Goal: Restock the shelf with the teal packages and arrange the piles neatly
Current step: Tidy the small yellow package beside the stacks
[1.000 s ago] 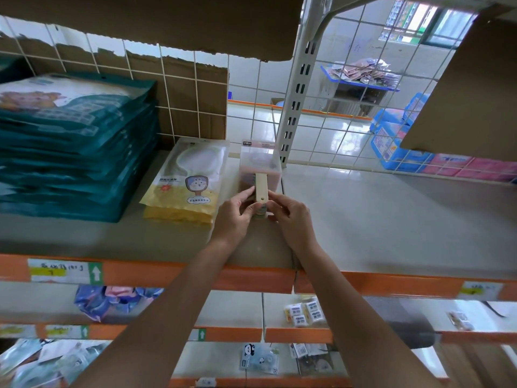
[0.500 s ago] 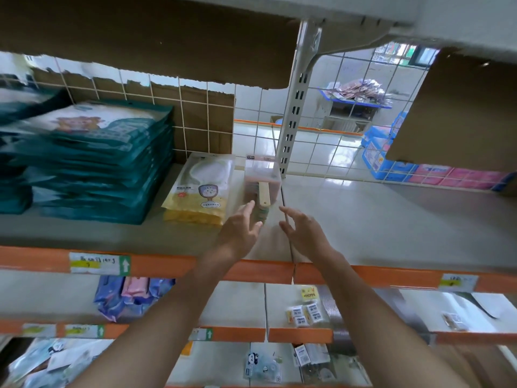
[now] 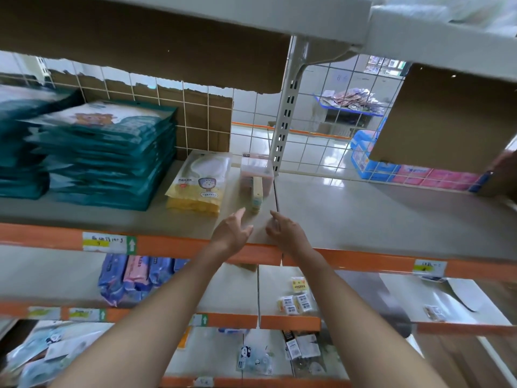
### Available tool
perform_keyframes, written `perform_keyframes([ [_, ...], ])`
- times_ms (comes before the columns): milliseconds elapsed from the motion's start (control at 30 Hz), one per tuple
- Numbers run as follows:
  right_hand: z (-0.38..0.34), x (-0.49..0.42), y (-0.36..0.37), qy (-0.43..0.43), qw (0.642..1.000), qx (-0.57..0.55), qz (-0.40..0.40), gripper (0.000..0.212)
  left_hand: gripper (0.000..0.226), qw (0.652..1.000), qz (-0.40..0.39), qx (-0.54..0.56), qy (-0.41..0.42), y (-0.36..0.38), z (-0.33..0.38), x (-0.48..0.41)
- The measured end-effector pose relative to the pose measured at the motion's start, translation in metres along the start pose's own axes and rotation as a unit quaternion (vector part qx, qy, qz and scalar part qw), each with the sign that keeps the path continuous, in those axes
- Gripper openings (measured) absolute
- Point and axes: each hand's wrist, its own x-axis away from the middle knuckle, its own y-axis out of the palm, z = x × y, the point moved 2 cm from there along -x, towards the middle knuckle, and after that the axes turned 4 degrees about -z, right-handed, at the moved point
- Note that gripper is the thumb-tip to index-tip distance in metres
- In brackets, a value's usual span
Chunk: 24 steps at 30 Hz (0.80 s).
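Head view: both hands are up at the front edge of the shelf (image 3: 363, 219). The left hand (image 3: 233, 232) and right hand (image 3: 285, 231) are empty with fingers loose and parted, just short of a small clear box (image 3: 256, 175) and not touching it. The teal packages (image 3: 109, 152) sit stacked tall at the shelf's left, with another teal pile (image 3: 19, 152) beside them at the frame edge. A yellow package (image 3: 201, 183) lies between stack and box.

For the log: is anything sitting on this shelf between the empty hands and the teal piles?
Yes. A yellow package lies flat on the shelf between the left hand and the nearer teal pile. The right hand is farther right.
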Motion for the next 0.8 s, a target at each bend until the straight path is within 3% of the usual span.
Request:
perform_keyframes([
  [467,-0.011,-0.031,0.006,-0.041,0.995,-0.075,0.047,0.042,0.058,0.988,-0.019,0.152,0.022,0.001,-0.013,-0.047],
  [800,-0.009,-0.036,0.011,-0.068,0.993,-0.064,0.065,0.04,0.058,0.984,-0.039,0.159,0.066,0.005,-0.011,-0.052],
])
